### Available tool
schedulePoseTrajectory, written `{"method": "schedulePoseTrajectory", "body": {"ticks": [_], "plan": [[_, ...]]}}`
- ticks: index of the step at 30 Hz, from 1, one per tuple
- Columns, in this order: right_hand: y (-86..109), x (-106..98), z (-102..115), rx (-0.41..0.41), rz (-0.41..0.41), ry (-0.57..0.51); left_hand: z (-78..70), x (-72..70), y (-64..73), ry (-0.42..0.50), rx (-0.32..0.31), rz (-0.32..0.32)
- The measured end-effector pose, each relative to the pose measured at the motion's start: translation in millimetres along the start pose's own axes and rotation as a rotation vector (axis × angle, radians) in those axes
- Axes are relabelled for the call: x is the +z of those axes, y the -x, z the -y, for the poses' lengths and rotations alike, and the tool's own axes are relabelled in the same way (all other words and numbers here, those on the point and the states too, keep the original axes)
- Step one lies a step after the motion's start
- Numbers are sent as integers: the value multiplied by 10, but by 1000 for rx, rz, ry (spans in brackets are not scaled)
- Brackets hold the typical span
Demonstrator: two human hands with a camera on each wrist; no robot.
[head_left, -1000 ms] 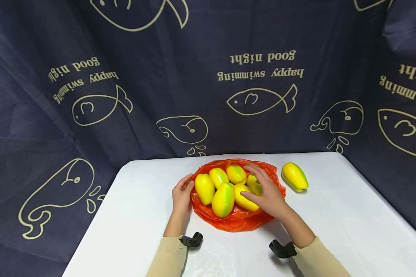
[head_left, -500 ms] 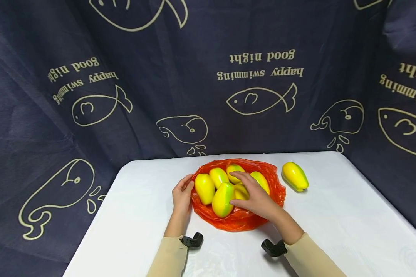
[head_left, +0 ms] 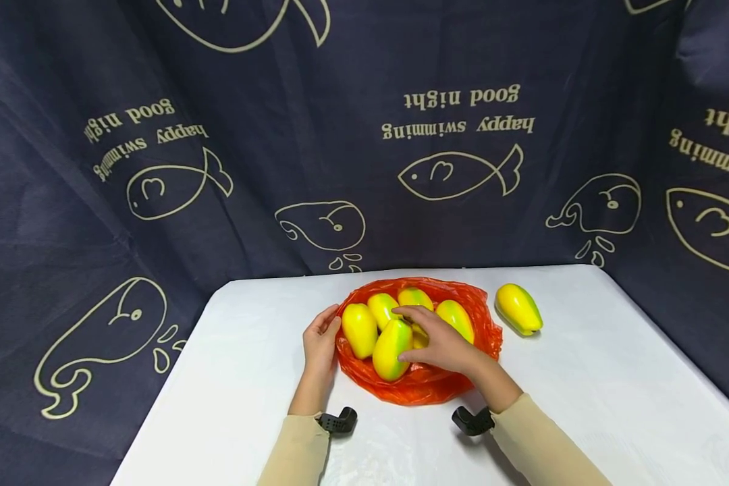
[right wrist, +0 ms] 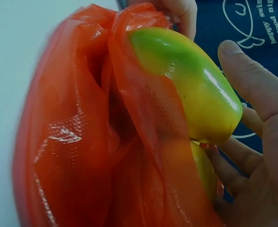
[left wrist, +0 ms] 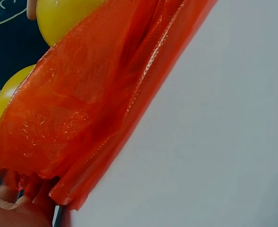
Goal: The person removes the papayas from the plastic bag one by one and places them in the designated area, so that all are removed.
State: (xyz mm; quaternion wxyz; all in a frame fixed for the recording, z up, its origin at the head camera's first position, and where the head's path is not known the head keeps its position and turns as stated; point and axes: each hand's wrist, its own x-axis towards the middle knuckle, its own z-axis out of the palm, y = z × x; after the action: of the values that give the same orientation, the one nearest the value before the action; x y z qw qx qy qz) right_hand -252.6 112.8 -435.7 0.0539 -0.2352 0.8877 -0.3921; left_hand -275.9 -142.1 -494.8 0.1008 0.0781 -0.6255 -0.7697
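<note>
Several glossy yellow-green papayas lie in a red plastic bag (head_left: 422, 393), its mouth spread wide on the white table. My left hand (head_left: 319, 343) pinches the bag's left rim; in the left wrist view its fingers sit partly behind the red film (left wrist: 77, 109). Over the bag's middle, my right hand (head_left: 442, 343) has its thumb and fingers spread beside the front papaya (head_left: 391, 351). In the right wrist view the thumb stands apart from that papaya (right wrist: 191, 80), while the fingers reach past its far side. The right hand partly hides another papaya (head_left: 420, 336) beneath it.
One loose papaya (head_left: 518, 308) lies on the white table (head_left: 231, 391), right of the bag. A dark blue curtain (head_left: 316, 148) with fish and whale drawings hangs behind the table and along its sides.
My right hand has moved left across the bag, from the right-hand papayas to the front one. The right papaya now shows more fully. My left hand has stayed at the rim.
</note>
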Motion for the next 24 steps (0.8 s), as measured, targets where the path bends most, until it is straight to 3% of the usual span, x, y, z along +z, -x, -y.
{"method": "schedulePoseTrajectory", "body": {"ticks": [8,24], "plan": [[-49,-3,-34,-1,45,4,-13,5,-5,14,-13,0],[-102,19,-56,49,13,-28,-1,-1,5,6,-12,-6]]}}
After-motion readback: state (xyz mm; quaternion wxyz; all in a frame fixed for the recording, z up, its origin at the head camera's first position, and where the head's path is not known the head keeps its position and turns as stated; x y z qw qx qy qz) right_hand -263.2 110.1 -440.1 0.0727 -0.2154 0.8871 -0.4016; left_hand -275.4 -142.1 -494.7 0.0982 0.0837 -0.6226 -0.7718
